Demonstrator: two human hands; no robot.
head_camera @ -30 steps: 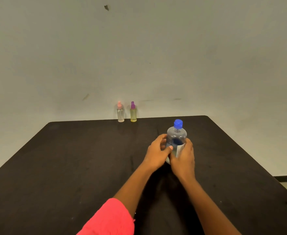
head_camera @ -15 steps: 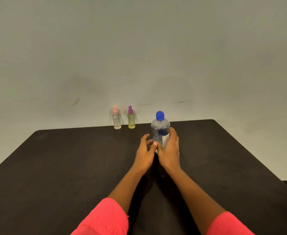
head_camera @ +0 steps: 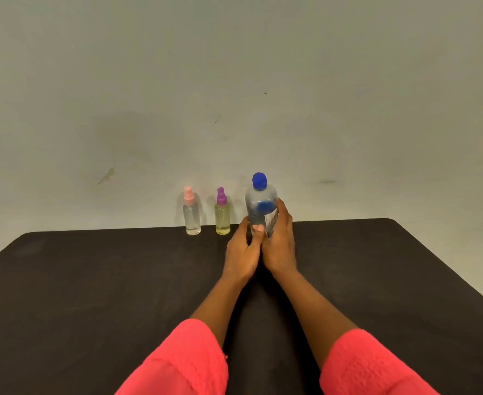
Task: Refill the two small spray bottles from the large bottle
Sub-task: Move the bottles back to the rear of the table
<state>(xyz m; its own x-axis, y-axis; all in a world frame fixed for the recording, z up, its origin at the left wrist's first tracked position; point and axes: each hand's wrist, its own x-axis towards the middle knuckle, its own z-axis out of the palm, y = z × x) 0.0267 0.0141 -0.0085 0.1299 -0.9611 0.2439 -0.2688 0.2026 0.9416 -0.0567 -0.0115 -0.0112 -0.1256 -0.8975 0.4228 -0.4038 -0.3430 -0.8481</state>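
A large clear bottle (head_camera: 260, 205) with a blue cap stands upright near the far edge of the black table (head_camera: 92, 280). My right hand (head_camera: 280, 246) wraps its right side and my left hand (head_camera: 241, 252) rests against its lower left side. Two small spray bottles stand at the far edge, left of the large bottle: a clear one with a pink top (head_camera: 191, 213) and a yellowish one with a purple top (head_camera: 222, 213). Both have their tops on. The large bottle's base is hidden behind my hands.
A plain pale wall (head_camera: 234, 95) rises right behind the table's far edge. The table's right edge (head_camera: 448, 269) slants toward me. My pink sleeves (head_camera: 183, 363) fill the bottom of the view.
Both hands have pushed the large bottle away from me, from mid-table to the far edge beside the purple-topped spray bottle.
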